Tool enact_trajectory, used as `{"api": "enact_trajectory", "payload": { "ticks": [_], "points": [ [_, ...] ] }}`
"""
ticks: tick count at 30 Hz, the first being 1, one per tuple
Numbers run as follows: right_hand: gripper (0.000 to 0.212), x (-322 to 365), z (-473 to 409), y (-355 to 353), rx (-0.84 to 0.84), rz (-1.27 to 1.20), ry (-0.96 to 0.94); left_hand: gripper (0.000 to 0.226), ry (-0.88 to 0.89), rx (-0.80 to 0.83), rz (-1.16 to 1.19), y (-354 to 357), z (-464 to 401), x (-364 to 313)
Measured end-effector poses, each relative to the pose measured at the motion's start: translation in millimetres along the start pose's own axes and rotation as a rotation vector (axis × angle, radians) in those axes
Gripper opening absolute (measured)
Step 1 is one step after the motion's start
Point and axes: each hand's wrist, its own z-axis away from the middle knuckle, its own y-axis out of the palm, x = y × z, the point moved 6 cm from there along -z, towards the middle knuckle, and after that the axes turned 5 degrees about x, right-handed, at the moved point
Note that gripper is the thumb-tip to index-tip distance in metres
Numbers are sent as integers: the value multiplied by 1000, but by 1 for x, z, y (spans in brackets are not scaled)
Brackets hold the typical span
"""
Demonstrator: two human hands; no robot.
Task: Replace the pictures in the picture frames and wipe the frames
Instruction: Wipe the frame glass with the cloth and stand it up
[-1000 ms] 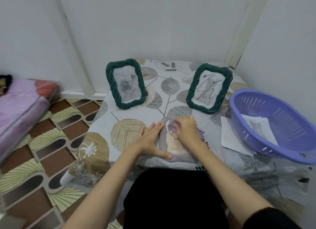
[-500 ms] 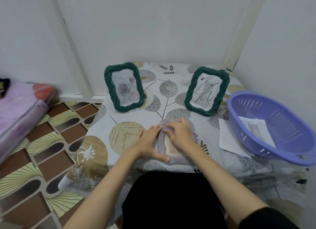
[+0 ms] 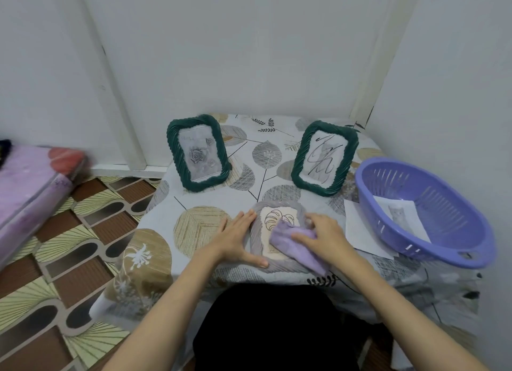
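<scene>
Right hand [image 3: 322, 239] had its fingers curled over a soft purple cloth [image 3: 293, 246], pressing it on the glass of the grey frame [image 3: 256, 232] lying flat at the table's near edge. Left hand [image 3: 235, 237] lay flat, fingers straight, bracing the frame's left side. Frame looked light and slidey on the tablecloth [image 3: 194, 226], glass likely fragile, so I'd hold it by the edges. Two green frames [image 3: 198, 152] stood behind.

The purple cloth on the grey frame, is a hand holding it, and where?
Yes. The right hand grips the purple cloth by its bunched top end, on the grey frame. The left hand lies flat on the frame's left edge.
</scene>
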Motion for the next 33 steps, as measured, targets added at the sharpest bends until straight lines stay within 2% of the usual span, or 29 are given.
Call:
{"api": "enact_trajectory", "payload": {
  "ticks": [1,4,5,6,8,9,10,12,13,14,16,17,19,23,25,29,31,33],
  "points": [
    [29,-4,1,-2,16,-2,37,124,-6,-3,-3,0,0,0],
    [49,-6,4,-4,108,-107,94,125,-25,0,-3,-1,0,0],
    [49,-6,4,-6,112,-153,98,125,-34,14,-7,-1,0,-1],
    [44,-6,3,-8,110,-225,101,124,-46,37,-22,-1,0,-1],
    [19,-8,2,-13,47,-460,134,120,-52,66,-44,-3,0,-7],
    [11,-10,3,-12,36,-626,167,113,-30,29,16,-8,1,-16],
    [17,-10,2,-7,46,-808,204,100,-2,-52,155,-13,2,-25],
    [23,-1,3,3,64,-1118,237,73,-11,-219,581,-22,6,-37],
    [22,7,3,7,67,-1202,226,67,-21,-265,778,-23,8,-42],
    [19,14,3,10,76,-1245,208,68,-19,-303,910,-22,9,-45],
    [18,28,3,15,101,-1266,155,79,27,-370,921,-23,11,-48],
    [20,34,3,17,111,-1263,134,81,56,-408,877,-26,14,-48],
    [23,38,3,20,85,-1175,110,71,80,-485,815,-34,19,-38],
    [35,14,-1,8,-138,-471,52,59,-58,-541,665,-50,32,7],
    [37,3,-1,7,-212,-268,19,60,-153,-553,518,-58,41,32],
    [39,-8,-1,16,-197,-7,72,46,-361,-400,36,-40,46,55],
    [38,-9,0,21,-180,57,90,47,-436,-330,-106,-27,47,60],
    [38,-10,0,22,-179,81,102,46,-453,-363,-203,-27,46,55]
  ]
}}
